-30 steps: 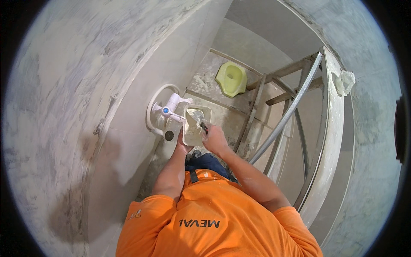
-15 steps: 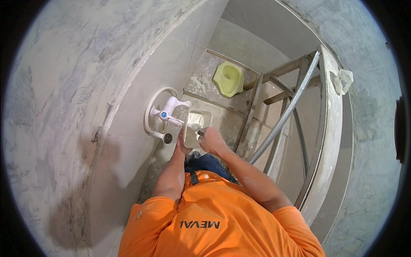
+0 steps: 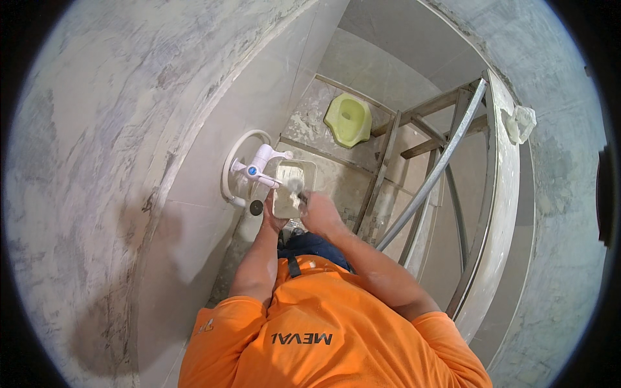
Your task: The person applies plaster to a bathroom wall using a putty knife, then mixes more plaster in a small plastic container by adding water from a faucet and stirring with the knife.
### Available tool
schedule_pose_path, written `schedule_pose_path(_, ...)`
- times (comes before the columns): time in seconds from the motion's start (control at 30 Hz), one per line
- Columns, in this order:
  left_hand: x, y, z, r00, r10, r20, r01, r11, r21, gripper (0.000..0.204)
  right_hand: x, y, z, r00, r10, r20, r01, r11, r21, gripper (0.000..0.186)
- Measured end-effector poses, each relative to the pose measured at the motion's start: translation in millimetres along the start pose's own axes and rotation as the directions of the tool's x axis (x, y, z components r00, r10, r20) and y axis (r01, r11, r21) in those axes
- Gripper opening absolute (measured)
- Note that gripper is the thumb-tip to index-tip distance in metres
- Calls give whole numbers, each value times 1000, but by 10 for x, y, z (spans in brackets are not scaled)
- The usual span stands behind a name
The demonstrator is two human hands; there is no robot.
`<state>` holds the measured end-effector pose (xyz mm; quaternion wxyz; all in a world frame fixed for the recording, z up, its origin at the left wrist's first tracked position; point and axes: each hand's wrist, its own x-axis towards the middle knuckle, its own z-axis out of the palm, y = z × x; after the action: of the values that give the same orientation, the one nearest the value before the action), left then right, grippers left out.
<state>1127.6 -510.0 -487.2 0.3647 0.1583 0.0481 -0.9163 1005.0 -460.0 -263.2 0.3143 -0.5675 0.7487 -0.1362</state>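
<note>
A white rectangular tub (image 3: 313, 173) with pale paste in it is held in front of me. My left hand (image 3: 275, 216) grips its left side and lower corner, with the fingers partly hidden. My right hand (image 3: 319, 213) is closed on the dark handle of a putty knife (image 3: 295, 186). The knife's greyish blade dips into the tub and carries some pale paste. Just left of the tub, a white water tap (image 3: 259, 161) with a blue badge sticks out from the wall, its spout close to the tub's rim.
A white hose (image 3: 226, 171) loops beside the tap, near a dark round shower head face (image 3: 257, 207). Farther off, a yellow-green squat toilet (image 3: 349, 120) is set in a raised floor. A worn ladder-like frame (image 3: 427, 187) stands at right, with crumpled plastic (image 3: 519, 124) on its top.
The tub has shifted slightly left against the tap. Inside it, the putty knife's blade has moved and shows more pale paste. Both hands keep their holds.
</note>
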Motion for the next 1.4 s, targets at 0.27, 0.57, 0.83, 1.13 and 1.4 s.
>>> schedule_pose_path(0.27,125,-37,-188,994,-18,106,29,994,-103,45,100,164,178,990,-74,-119,65,995,-75,21)
schedule_pose_path(0.57,-175,-24,88,951,141,-275,-198,961,-192,46,-144,292,601,983,-63,173,65,998,-9,51)
schedule_pose_path(0.83,-632,-75,50,934,153,-322,-203,970,-130,50,-55,462,515,971,-137,197,144,989,-26,57)
schedule_pose_path(1.13,-777,-90,-181,943,173,-285,-201,977,-72,43,391,-411,-319,881,-471,-29,468,881,-72,34)
schedule_pose_path(1.4,-799,-104,-185,958,167,-235,-199,973,-118,42,751,-604,-621,877,-480,33,478,861,-173,23)
